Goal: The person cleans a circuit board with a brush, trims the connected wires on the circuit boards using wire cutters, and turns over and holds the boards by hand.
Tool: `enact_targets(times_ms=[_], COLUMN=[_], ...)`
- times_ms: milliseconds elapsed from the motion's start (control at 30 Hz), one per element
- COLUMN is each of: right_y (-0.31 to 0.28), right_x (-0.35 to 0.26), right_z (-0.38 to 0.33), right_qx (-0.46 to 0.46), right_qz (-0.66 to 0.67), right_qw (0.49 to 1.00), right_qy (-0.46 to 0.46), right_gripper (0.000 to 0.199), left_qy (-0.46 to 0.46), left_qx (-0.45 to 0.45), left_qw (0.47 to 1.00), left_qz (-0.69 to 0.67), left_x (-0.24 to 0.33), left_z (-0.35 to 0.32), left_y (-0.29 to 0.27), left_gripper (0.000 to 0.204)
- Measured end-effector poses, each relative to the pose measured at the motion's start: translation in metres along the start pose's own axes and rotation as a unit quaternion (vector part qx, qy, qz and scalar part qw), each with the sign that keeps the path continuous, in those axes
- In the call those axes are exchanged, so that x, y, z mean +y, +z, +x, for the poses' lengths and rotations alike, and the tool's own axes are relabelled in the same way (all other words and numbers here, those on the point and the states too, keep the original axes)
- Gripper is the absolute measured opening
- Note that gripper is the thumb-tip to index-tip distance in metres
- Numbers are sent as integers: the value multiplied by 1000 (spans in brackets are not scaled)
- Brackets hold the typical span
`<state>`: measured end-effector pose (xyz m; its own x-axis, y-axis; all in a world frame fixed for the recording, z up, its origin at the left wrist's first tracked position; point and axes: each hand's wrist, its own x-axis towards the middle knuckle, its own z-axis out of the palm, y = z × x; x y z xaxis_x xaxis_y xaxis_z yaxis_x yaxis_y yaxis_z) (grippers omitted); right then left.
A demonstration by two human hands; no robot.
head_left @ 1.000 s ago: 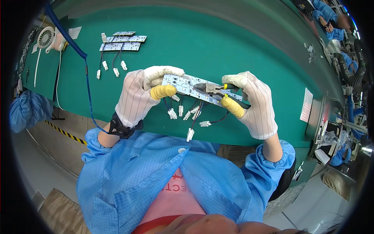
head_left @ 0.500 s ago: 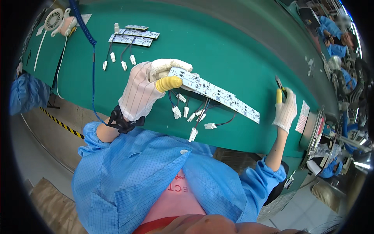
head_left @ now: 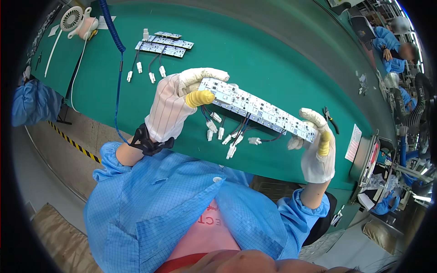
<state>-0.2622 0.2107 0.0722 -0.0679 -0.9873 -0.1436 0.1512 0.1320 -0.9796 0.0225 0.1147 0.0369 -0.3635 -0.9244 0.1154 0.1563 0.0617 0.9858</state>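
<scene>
A bundle of long white circuit boards (head_left: 257, 109), stacked and slightly offset, slants down to the right above the green bench. My gloved left hand (head_left: 169, 103) pinches its left end, with the yellow-tipped thumb on the near side. At the right end my gloved right hand (head_left: 320, 157) has its fingers and thumb closed around the boards. Dark wires with white plugs (head_left: 233, 141) hang from the near edge of the bundle. Pliers with yellow-and-black handles (head_left: 333, 123) lie on the bench just beyond my right hand.
More circuit boards (head_left: 166, 47) with wired plugs lie at the far left. A small white fan (head_left: 73, 19) stands in the corner. A coiled blue cord (head_left: 111, 27) runs to my left wristband. A printed sheet (head_left: 353, 142) and a metal tray (head_left: 366, 157) are at the right.
My right hand has left the pliers on the bench and moved left and nearer, onto the right end of the boards. My left hand keeps its hold, shifted slightly to the right.
</scene>
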Motion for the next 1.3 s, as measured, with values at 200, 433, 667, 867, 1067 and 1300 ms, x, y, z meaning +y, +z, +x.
enact_targets(times_ms=[200,433,667,867,1067,1300], right_y=[3,6,1,0,-2,-5], right_x=[-1,-6,-12,-11,-15,-15], right_z=[10,6,-1,0,3,-2], right_qx=[10,32,21,3,5,-51], right_qz=[-15,-36,-58,-63,-67,-7], right_qw=[1000,999,998,998,998,999], right_qy=[-12,-24,-6,4,13,16], right_gripper=[35,24,26,27,29,28], left_qy=[-15,-83,-28,-20,0,24], left_qx=[-25,-49,-59,-42,-55,-32], left_qw=[997,994,998,999,998,999], left_qz=[-70,-57,2,-10,-35,3], left_x=[-2,8,5,5,7,5], left_z=[1,-5,-11,-13,-7,-9], left_y=[-8,-8,-5,-4,-1,-2], left_gripper=[42,42,37,39,45,33])
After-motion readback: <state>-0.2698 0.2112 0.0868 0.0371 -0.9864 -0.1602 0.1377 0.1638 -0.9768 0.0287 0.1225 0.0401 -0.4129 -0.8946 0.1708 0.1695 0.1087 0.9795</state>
